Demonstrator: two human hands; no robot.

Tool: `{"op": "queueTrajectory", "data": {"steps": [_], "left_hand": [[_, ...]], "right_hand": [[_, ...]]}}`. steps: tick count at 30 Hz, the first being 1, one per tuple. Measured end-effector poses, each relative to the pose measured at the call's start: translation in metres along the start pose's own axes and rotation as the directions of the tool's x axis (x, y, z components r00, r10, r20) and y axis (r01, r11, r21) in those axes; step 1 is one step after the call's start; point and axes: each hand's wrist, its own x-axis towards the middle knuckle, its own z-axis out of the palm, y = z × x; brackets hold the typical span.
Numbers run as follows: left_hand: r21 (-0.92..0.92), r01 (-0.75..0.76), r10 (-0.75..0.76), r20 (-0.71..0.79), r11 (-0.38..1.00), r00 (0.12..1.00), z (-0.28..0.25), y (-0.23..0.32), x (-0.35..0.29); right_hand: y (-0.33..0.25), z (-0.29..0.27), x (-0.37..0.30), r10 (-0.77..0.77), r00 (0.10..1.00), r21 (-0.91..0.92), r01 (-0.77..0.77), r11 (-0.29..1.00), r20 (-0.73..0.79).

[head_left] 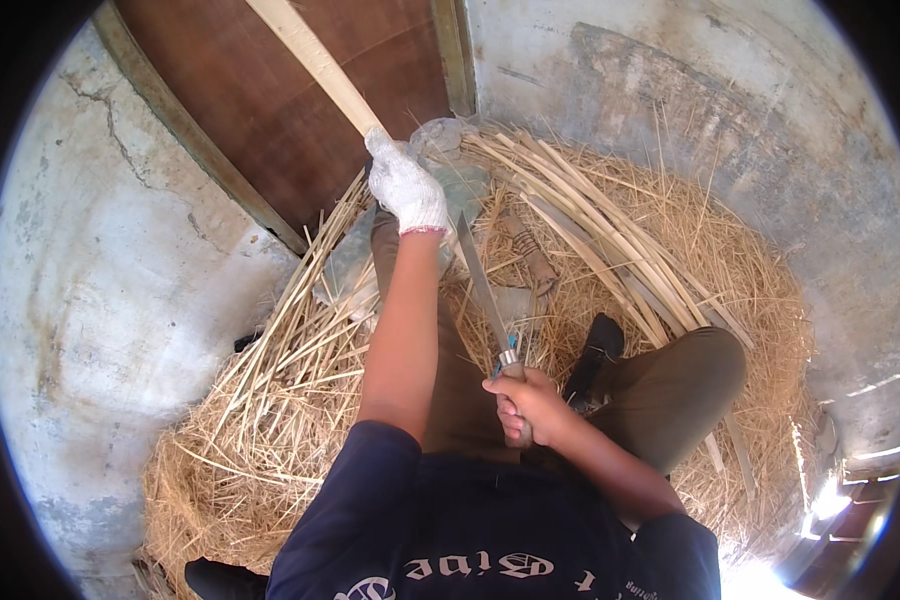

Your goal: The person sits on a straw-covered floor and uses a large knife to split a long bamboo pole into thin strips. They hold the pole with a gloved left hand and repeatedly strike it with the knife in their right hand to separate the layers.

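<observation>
My left hand [406, 188], in a white knit glove, is closed round the lower end of a long pale bamboo strip [315, 62], which slants up and away to the left. In my bare right hand [530, 408] is a knife [485, 290], gripped by its handle close to my lap. Its long narrow blade points away from me, a little right of my left forearm, apart from the strip. The far end of the strip runs out of view at the top edge.
Several split strips [590, 225] lie in a bundle at the far right, and thinner ones [305, 290] lie at left. Fine shavings [760, 290] cover the floor around my folded legs. A brown door [390, 60] and grey walls [140, 270] stand close by. A wrapped wooden piece [530, 250] lies ahead.
</observation>
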Motion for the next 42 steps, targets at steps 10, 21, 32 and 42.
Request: {"op": "queueTrajectory", "data": {"steps": [10,21,32,42], "left_hand": [[0.012,-0.104,0.104,-0.004,0.994,0.995,0.011,-0.009,-0.004],[-0.02,-0.11,0.11,-0.02,0.994,0.994,-0.001,-0.013,0.014],[0.06,0.007,-0.01,0.049,0.998,0.999,-0.022,0.001,0.017],[0.022,0.095,-0.096,0.057,0.995,0.994,-0.043,0.027,0.024]], "right_hand": [[0.002,0.009,-0.005,-0.24,0.97,-0.071,0.237,0.969,-0.03],[-0.006,0.012,-0.009,-0.255,0.967,-0.051,0.254,0.966,-0.016],[-0.009,0.008,-0.01,-0.232,0.972,-0.197,0.219,0.956,-0.045],[-0.027,-0.009,-0.012,-0.079,0.954,0.184,0.026,0.983,0.29]]}}
